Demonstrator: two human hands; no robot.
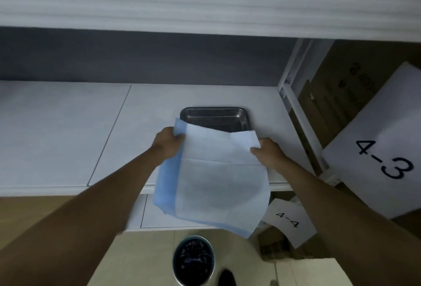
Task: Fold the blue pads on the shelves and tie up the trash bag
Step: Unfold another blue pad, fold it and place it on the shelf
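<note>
Fingers first: my left hand has its fingers curled over the top left edge of the blue pad, pinching it, and my right hand does the same at the top right edge, thumb tucked onto the sheet. So both hands are closed on the pad, holding it up in the air just above the front of the shelf, with its lower half drooping past the shelf edge.

The pad itself is thin and papery, pale blue on the side facing me with a deeper blue strip down the left edge where the backing shows. There's a crease line running across the middle, and the bottom corner hangs slightly crumpled.

Right behind it on the shelf sits a metal tray, rectangular with rounded corners, shiny steel, its near edge hidden by the pad. The shelf surface is matte white board with a seam running through it, grey wall behind, and another white shelf overhead.

Off to the right are cardboard boxes and white paper signs reading 4-3 and 4-4. Down on the beige tiled floor, below the pad, there's a round bin with a dark trash bag in it.
</note>
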